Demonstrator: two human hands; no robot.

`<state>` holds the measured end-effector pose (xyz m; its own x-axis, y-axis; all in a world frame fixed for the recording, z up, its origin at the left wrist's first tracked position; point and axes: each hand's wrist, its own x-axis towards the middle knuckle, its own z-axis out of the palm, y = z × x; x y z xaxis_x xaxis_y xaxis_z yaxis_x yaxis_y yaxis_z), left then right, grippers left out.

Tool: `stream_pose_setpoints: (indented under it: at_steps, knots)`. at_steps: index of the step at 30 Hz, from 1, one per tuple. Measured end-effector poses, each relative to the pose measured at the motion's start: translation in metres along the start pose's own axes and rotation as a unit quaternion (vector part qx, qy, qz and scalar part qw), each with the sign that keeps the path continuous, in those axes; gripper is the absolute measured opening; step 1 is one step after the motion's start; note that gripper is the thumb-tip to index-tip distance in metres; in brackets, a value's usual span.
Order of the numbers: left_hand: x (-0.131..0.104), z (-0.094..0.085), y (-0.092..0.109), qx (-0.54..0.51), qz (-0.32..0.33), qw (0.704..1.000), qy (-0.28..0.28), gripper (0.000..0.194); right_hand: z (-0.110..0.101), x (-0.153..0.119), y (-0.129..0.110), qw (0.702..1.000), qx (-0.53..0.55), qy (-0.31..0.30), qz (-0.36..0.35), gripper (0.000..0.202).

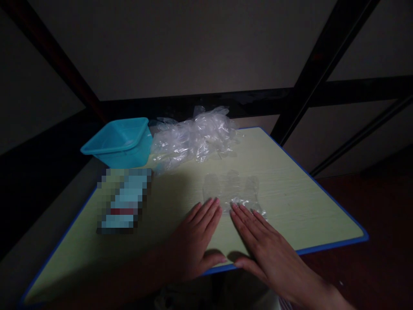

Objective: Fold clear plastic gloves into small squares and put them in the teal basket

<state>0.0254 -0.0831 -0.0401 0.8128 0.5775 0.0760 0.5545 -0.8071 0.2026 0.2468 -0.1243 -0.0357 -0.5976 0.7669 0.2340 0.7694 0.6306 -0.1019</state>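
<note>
Tabletop (pixel 300 206): clear plastic (pixel 230 185) beneath fingertips (pixel 235 209) of right grip (pixel 263 241).

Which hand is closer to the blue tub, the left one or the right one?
The left. The left hand is nearer the person than the blue tub and off to its right; the right hand is even farther right.

Pixelation obscures the flat object (pixel 129 198) at left of the frame, fingertips (pixel 235 208) partly hide the central clear plastic piece (pixel 229 186), and the bottom edge crops both forearms (pixel 318 290).
</note>
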Motion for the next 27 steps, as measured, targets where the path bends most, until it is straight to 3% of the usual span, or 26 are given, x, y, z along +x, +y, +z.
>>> stream_pose_setpoints:
  at_steps: [12, 27]
  knots:
    - [0.004, -0.012, 0.005, -0.026, -0.024, 0.998, -0.049, 0.077, -0.002, -0.008, 0.005, 1.0, -0.026, -0.013, 0.002, 0.076]
    - [0.002, -0.007, 0.002, -0.016, -0.015, 0.999, -0.033, 0.084, -0.013, -0.046, 0.025, 0.998, -0.021, -0.005, 0.056, 0.084]
